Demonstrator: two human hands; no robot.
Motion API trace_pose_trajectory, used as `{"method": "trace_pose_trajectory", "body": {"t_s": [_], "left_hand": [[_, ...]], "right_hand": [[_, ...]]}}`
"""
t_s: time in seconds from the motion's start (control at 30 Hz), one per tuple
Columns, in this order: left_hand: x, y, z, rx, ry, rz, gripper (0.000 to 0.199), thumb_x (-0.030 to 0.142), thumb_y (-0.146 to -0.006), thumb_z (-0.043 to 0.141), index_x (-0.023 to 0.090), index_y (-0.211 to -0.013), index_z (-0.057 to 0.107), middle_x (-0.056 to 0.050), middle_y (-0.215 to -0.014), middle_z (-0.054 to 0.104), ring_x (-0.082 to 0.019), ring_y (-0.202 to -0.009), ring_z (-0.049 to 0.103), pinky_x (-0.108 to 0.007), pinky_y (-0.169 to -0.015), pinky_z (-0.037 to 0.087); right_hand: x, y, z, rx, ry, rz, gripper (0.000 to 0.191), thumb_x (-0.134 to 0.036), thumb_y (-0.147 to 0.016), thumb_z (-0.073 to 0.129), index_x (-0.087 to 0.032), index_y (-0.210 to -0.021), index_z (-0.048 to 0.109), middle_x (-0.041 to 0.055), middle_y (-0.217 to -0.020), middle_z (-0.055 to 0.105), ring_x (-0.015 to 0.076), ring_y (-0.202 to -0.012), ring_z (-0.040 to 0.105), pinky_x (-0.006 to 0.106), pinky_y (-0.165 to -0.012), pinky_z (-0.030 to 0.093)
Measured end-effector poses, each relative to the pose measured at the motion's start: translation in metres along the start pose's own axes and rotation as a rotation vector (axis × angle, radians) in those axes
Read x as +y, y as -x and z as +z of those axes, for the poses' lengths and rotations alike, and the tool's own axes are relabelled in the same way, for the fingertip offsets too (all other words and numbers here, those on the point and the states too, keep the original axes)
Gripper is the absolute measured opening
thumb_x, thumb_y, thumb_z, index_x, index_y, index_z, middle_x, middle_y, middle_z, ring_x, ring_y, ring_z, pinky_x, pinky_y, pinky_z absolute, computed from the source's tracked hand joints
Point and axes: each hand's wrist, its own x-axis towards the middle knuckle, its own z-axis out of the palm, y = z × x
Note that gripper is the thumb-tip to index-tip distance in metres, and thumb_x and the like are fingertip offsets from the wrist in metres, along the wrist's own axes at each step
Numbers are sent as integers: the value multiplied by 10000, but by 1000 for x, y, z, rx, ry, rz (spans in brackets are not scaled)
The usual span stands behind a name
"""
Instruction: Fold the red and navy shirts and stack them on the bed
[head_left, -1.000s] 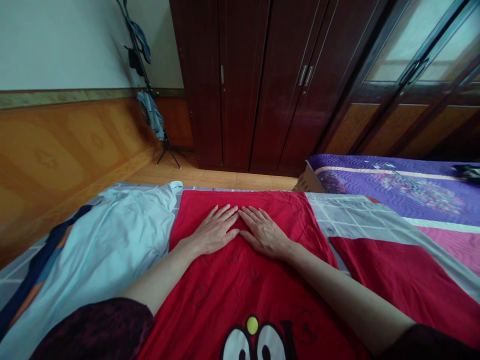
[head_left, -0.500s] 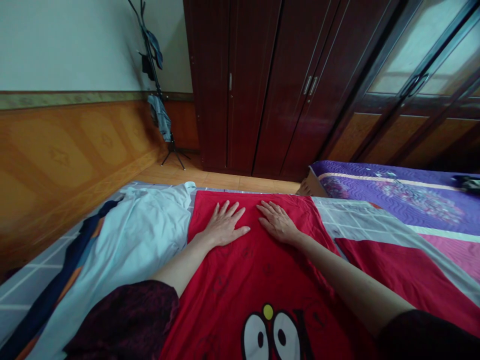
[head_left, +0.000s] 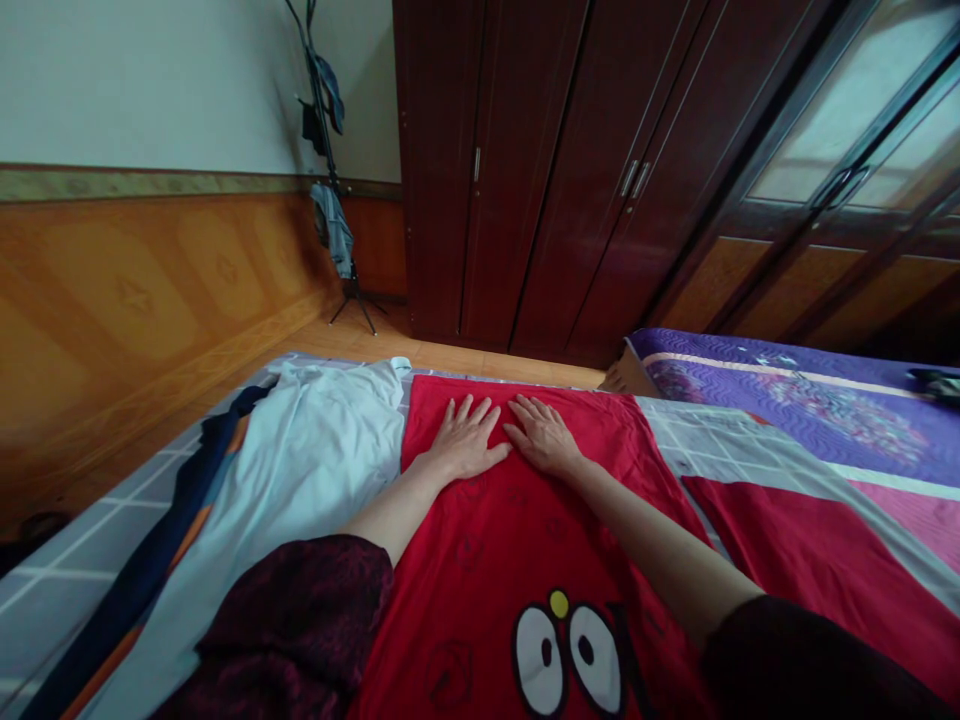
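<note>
A red garment (head_left: 517,560) with large cartoon eyes and a yellow dot, perhaps a T-shirt, lies spread flat in front of me. My left hand (head_left: 466,440) rests palm down on its far part, fingers spread. Close beside it, my right hand (head_left: 546,436) also lies flat on the red cloth, fingers stretched out. Neither hand grips anything. To the left lies a rumpled white garment (head_left: 322,440), over a navy and orange one (head_left: 184,500). The garment's near end runs out of the picture.
The clothes lie on a bed with a grey checked sheet (head_left: 97,530). More red cloth (head_left: 810,540) lies on the right, and a purple flowered cover (head_left: 795,390) is beyond it. A dark red wardrobe (head_left: 517,200) and a coat stand (head_left: 326,130) stand behind.
My right hand has slid left across the red cloth, so the gap between my hands is smaller. The view has turned slightly left.
</note>
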Motion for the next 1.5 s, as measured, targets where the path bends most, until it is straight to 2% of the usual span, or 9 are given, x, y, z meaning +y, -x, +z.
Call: {"method": "trace_pose_trajectory", "body": {"t_s": [0.2, 0.3, 0.53, 0.67, 0.87, 1.03, 1.17, 1.33, 1.5], "left_hand": [[-8, 0, -4, -23, 26, -40, 823, 730, -840, 250, 205, -1474, 254, -82, -1557, 166, -370, -1417, 59, -589, -1116, 42], [-11, 0, -7, -35, 38, -60, 850, 753, -827, 241, 204, -1475, 250, -99, -1558, 149, -386, -1414, 56, -598, -1108, 39], [-10, 1, -7, -47, 27, -76, 841, 758, -829, 226, 226, -1481, 228, -95, -1561, 131, -385, -1415, 40, -601, -1097, 58], [-13, 0, -7, -48, -22, -155, 870, 780, -813, 199, 226, -1483, 225, -120, -1560, 119, -404, -1410, 36, -616, -1088, 44], [-27, 16, -20, -121, -134, -262, 845, 743, -837, 190, 203, -1487, 212, -149, -1549, 137, -415, -1398, 112, -621, -1072, 134], [-10, 66, -23, -64, -219, -192, 596, 467, -942, 288, 132, -1432, 344, -168, -1500, 296, -360, -1375, 257, -555, -1094, 164], [-9, 104, -25, 16, -314, -142, 533, 411, -944, 343, 126, -1388, 413, -151, -1469, 369, -339, -1358, 307, -533, -1091, 198], [-25, 133, -43, 154, -428, -175, 385, 274, -930, 376, 101, -1228, 547, -172, -1264, 574, -302, -1203, 487, -490, -1039, 287], [-17, 155, -51, 184, -390, -174, 259, 340, -903, 449, 156, -910, 631, -115, -980, 633, -270, -942, 568, -380, -852, 423]], "right_hand": [[76, 17, -10, 34, 54, 188, 604, -497, -949, 291, -113, -1407, 384, 139, -1483, 343, 294, -1369, 280, 475, -1090, 257], [95, 40, -14, 62, 93, 288, 602, -450, -951, 287, -43, -1382, 392, 214, -1456, 354, 331, -1353, 299, 518, -1063, 281], [56, 119, -3, 82, 104, 115, 581, -491, -942, 320, -160, -1416, 387, 139, -1484, 339, 317, -1373, 267, 492, -1086, 274], [52, 143, -9, 82, 76, 84, 569, -491, -948, 318, -182, -1421, 385, 124, -1490, 334, 294, -1384, 251, 483, -1093, 273], [56, 144, -17, 75, 27, 155, 604, -539, -933, 338, -178, -1414, 396, 115, -1490, 338, 307, -1373, 270, 493, -1090, 270], [52, 145, -18, 88, 25, 147, 591, -525, -934, 344, -169, -1400, 419, 123, -1476, 361, 315, -1367, 279, 494, -1088, 262], [53, 146, -20, 81, 25, 138, 585, -510, -934, 352, -160, -1397, 426, 131, -1471, 367, 322, -1363, 285, 489, -1087, 261], [56, 147, -21, 84, 6, 125, 564, -489, -932, 367, -159, -1383, 444, 130, -1461, 382, 317, -1353, 306, 483, -1079, 277], [58, 148, -22, 78, 8, 102, 554, -470, -929, 382, -145, -1370, 465, 136, -1456, 389, 325, -1344, 322, 476, -1086, 278]]}}
